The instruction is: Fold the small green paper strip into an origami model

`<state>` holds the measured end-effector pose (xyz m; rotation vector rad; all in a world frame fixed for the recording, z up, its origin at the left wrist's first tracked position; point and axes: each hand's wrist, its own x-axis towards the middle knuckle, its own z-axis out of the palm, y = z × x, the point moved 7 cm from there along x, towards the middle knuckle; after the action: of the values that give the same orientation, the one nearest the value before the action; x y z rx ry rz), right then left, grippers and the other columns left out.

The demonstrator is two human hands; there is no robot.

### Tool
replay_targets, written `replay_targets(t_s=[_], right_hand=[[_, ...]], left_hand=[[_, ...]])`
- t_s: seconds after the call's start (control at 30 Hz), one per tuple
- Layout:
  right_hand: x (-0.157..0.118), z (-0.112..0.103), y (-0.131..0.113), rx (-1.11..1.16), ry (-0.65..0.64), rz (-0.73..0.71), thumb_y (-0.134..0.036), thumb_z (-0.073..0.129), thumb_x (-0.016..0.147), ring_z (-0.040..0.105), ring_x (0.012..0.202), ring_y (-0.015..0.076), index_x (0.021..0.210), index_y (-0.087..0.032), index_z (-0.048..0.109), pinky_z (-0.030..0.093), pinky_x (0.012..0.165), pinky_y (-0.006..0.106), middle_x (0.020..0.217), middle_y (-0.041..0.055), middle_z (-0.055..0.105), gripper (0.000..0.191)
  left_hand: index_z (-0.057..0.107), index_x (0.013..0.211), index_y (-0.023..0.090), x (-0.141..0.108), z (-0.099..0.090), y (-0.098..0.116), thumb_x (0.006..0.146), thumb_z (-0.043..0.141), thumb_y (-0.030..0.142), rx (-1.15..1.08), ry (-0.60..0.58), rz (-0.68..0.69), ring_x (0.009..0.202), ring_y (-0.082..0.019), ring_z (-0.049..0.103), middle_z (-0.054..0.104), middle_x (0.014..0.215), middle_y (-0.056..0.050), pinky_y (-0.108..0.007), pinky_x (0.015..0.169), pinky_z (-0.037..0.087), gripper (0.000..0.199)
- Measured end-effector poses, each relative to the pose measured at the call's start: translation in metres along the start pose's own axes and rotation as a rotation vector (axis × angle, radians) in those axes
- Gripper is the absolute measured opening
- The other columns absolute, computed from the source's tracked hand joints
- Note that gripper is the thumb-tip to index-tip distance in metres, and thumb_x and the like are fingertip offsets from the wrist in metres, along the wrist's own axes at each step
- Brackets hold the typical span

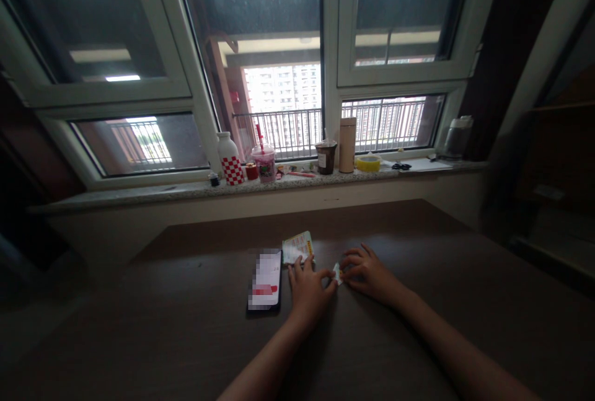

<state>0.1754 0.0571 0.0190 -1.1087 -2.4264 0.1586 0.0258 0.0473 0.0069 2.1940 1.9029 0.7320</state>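
Worktop [199,339]: printed packet [297,247] toward far edge, under left hand [310,289] fingertips. Small piece [338,274] well in from the near edge, between hands; left thumb and fingers pinch one side, right hand [372,274] fingertips at the other, pinch unclear.

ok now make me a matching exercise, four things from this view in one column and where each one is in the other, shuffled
Things
1. phone
2. yellow tape roll
3. small piece of paper
4. bottle with red and white checks

Places
A. between the fingertips of the two hands
B. on the sill, at the far left end of the row, next to a small dark item
C. on the table, to the left of the left hand
D. on the sill, just right of the tan cylinder

Right pairs: 1-C, 2-D, 3-A, 4-B
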Motion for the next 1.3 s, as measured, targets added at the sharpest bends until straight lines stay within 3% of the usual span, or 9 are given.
replay_targets(t_s=[0.23, 0.73, 1.0, 1.3], right_hand=[[0.000, 0.000, 0.003, 0.007, 0.009, -0.025, -0.025, 0.066, 0.079, 0.050, 0.116, 0.0236, 0.089, -0.037, 0.073, 0.019, 0.108, 0.055, 0.103, -0.0022, 0.070, 0.017], [-0.001, 0.002, 0.006, 0.027, 0.006, -0.057, -0.024, 0.066, 0.079, 0.049, 0.116, 0.0237, 0.091, -0.037, 0.073, 0.019, 0.108, 0.055, 0.106, -0.0021, 0.069, 0.019], [-0.004, 0.006, 0.007, 0.071, 0.004, 0.005, -0.026, 0.066, 0.079, 0.051, 0.114, 0.0238, 0.092, -0.039, 0.073, 0.020, 0.107, 0.056, 0.106, -0.0007, 0.067, 0.019], [-0.004, 0.005, 0.005, 0.133, -0.020, 0.050, -0.031, 0.066, 0.081, 0.050, 0.114, 0.0231, 0.094, -0.039, 0.073, 0.023, 0.106, 0.049, 0.108, -0.0002, 0.066, 0.016]], left_hand=[[0.072, 0.095, 0.038, 0.000, -0.002, 0.002, 0.076, 0.061, 0.049, 0.035, -0.053, -0.032, 0.138, -0.032, 0.022, 0.045, 0.141, -0.001, -0.056, 0.112, 0.010, 0.025], [0.073, 0.091, 0.037, 0.002, -0.002, 0.003, 0.078, 0.059, 0.048, 0.022, -0.035, -0.031, 0.137, -0.031, 0.023, 0.047, 0.140, 0.000, -0.055, 0.112, 0.009, 0.022], [0.075, 0.083, 0.034, 0.008, -0.004, 0.003, 0.078, 0.060, 0.047, 0.017, 0.007, -0.030, 0.136, -0.032, 0.024, 0.049, 0.138, -0.001, -0.054, 0.112, 0.012, 0.021], [0.075, 0.080, 0.033, 0.012, 0.000, 0.003, 0.076, 0.064, 0.044, -0.017, 0.017, -0.027, 0.135, -0.031, 0.026, 0.052, 0.135, 0.000, -0.052, 0.112, 0.013, 0.016]])
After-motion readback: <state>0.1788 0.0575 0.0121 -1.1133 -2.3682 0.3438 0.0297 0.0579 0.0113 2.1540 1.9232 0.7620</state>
